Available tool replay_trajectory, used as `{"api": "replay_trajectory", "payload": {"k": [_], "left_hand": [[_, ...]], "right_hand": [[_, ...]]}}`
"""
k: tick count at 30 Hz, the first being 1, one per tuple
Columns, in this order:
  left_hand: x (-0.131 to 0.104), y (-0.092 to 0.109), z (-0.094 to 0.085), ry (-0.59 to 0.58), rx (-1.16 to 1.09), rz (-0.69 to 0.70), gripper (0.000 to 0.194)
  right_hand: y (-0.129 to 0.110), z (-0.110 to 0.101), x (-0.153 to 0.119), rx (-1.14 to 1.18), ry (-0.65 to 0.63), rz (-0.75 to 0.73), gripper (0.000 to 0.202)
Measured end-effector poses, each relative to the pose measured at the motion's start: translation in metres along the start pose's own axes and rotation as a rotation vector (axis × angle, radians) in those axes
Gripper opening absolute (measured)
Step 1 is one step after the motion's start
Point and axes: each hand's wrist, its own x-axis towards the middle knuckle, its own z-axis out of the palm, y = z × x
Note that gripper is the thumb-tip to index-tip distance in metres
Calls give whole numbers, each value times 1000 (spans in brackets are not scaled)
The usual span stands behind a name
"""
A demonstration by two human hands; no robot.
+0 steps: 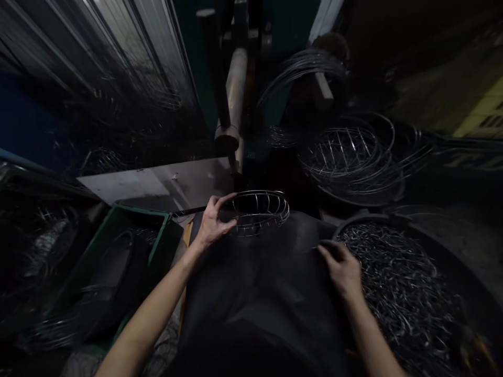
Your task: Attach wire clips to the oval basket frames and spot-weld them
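Observation:
My left hand [214, 222] grips the left side of a round wire frame [283, 209], thumb and fingers on its rim. The frame is made of thin metal rings joined by short curved wires, and it hovers over the dark apron [259, 272] on my lap. To the right, apart from the frame, my right hand [343, 267] has its thumb and forefinger pinched together. A tiny bright bit shows at those fingertips, too small to name. Close beside that hand is a wide dark tub [341, 226] full of small bent wire pieces [396, 272].
A machine with a thick metal bar [237, 78] stands ahead, above a pale sheet panel [157, 183]. At left is a green crate [113, 214]. Wire hoops and a grid [349, 152] lie at back right, below a hanging wire coil [306, 65].

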Motion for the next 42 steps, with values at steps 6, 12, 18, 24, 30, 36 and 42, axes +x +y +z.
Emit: {"api": "replay_trajectory", "payload": {"k": [6, 12, 18, 24, 30, 36, 42], "left_hand": [[1, 22, -8, 2, 94, -2, 59], [7, 40, -6, -1, 139, -24, 53], [8, 33, 6, -86, 157, 32, 57], [5, 41, 4, -100, 175, 64, 54], [3, 37, 7, -106, 158, 51, 55], [2, 34, 8, -80, 112, 19, 54], [1, 33, 9, -64, 83, 14, 53]], "right_hand": [[-58, -4, -18, -437, -328, -305, 27], [-56, -27, 9, -506, -412, -319, 25], [-121, 2, 42, 20, -541, -503, 32], [-205, 27, 61, -67, -485, -772, 28], [-205, 26, 69, -287, -405, -1151, 24], [-199, 30, 82, -264, -359, -1370, 29], [-198, 36, 90, -166, -327, -1402, 25]]}}
